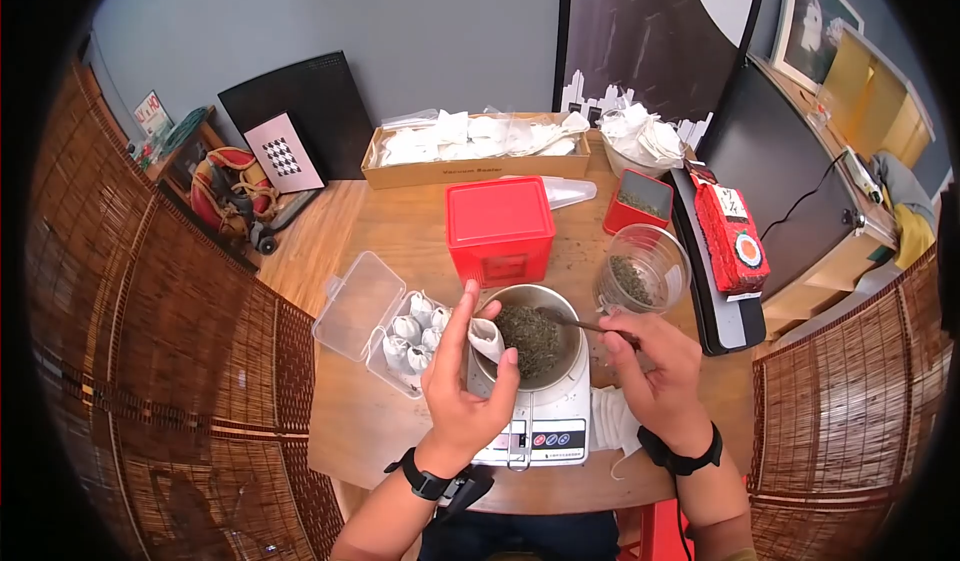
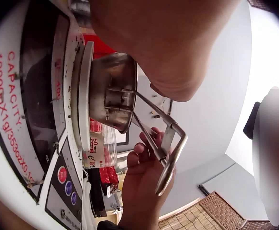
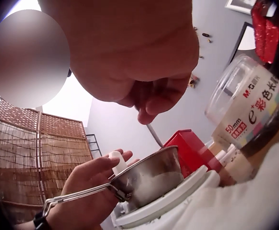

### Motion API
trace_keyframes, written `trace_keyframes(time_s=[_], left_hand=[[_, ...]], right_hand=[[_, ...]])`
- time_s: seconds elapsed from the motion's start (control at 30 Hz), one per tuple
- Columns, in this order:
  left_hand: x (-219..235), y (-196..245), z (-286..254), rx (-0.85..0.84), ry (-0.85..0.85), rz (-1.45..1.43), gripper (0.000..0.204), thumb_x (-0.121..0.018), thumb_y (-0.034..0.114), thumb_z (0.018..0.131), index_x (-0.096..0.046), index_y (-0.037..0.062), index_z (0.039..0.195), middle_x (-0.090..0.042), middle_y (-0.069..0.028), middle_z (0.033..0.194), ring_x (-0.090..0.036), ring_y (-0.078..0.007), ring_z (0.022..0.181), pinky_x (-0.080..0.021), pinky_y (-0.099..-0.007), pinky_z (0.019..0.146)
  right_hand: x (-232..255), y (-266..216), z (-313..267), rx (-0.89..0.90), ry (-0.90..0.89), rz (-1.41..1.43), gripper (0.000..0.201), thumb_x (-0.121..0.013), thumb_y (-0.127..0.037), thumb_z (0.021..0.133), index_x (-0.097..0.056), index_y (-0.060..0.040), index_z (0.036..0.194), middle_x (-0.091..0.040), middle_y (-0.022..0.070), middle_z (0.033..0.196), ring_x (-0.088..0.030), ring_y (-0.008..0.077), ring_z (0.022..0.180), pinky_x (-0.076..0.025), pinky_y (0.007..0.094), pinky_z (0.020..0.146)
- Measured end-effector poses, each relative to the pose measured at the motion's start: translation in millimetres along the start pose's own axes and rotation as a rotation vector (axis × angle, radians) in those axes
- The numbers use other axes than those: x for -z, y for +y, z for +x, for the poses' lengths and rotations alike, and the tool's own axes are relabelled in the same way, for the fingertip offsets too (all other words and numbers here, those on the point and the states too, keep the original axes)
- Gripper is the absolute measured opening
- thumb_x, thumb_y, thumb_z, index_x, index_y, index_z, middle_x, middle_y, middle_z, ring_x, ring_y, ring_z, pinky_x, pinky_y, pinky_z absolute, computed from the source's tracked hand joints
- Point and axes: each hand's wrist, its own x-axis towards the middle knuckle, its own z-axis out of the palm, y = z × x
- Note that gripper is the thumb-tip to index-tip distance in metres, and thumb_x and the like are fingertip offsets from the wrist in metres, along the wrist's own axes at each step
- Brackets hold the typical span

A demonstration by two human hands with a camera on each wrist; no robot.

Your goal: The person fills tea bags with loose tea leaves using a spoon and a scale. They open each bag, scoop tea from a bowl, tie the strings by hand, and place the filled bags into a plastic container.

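Observation:
My left hand holds a small white cloth pouch, its mouth open, at the left rim of a steel pot. Dried green herb lies inside the pot, which stands on a white scale. My right hand pinches the dark handle of a spoon, whose head is at the herb. In the right wrist view the white pouch shows between the left thumb and fingers, beside the pot. The pot's wire handle juts out in the left wrist view.
A clear box with several filled pouches stands at left. Behind the pot is a red tin; at right are a clear tub with herb, an open red tin and a red packet. White cloth pouches lie beside the scale.

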Motion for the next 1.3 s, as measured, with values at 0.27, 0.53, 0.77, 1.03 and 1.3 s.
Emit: trace_keyframes(time_s=[0.27,0.53,0.77,1.03,1.3], left_hand=[[1.5,3.9,-2.0,0.032,-0.104,0.06,0.075,-0.069,-0.008,0.096,-0.041,-0.0067,0.165,-0.052,-0.029,0.166,-0.064,-0.0366,0.143,-0.05,-0.0452,0.119],[6.0,3.0,0.2,-0.06,-0.155,0.129,0.069,-0.066,-0.009,0.095,-0.047,-0.0069,0.162,-0.057,-0.028,0.162,-0.066,-0.0379,0.142,-0.049,-0.0448,0.119],[1.8,2.5,-0.2,-0.065,-0.108,0.144,0.068,-0.076,-0.007,0.093,-0.053,-0.0057,0.157,-0.063,-0.0255,0.157,-0.071,-0.0353,0.134,-0.05,-0.0428,0.118],[1.0,2.0,1.4,-0.053,-0.113,0.138,0.069,-0.079,-0.006,0.094,-0.053,-0.0043,0.158,-0.063,-0.0256,0.156,-0.071,-0.032,0.135,-0.052,-0.0409,0.116],[2.9,5.3,3.1,-0.015,-0.134,0.092,0.074,-0.083,-0.003,0.094,-0.052,-0.0036,0.16,-0.061,-0.0251,0.159,-0.064,-0.0323,0.144,-0.052,-0.0412,0.118]], right_hand=[[-12.6,21.6,-8.8,-0.647,0.143,0.586,0.018,-0.069,-0.01,0.111,-0.074,0.0059,0.117,-0.08,0.0149,0.092,-0.076,0.0167,0.073,-0.061,0.0282,0.067],[-17.2,33.6,-9.6,-0.772,0.161,0.722,0.024,-0.066,-0.018,0.113,-0.073,0.0047,0.116,-0.079,0.0144,0.092,-0.075,0.0166,0.074,-0.059,0.0278,0.067],[-14.7,35.5,-8.4,-0.754,0.303,0.79,0.022,-0.064,-0.019,0.114,-0.072,0.0013,0.114,-0.077,0.0101,0.088,-0.07,0.0132,0.069,-0.055,0.0253,0.063],[1.4,24.8,9.1,-0.676,0.34,0.841,0.021,-0.064,-0.02,0.114,-0.072,-0.0008,0.113,-0.078,0.0064,0.088,-0.067,0.0098,0.066,-0.052,0.0232,0.061],[2.8,-1.2,40.2,-0.645,0.243,0.84,0.022,-0.063,-0.021,0.115,-0.071,-0.0011,0.113,-0.076,0.0057,0.086,-0.067,0.0097,0.066,-0.052,0.0234,0.061]])
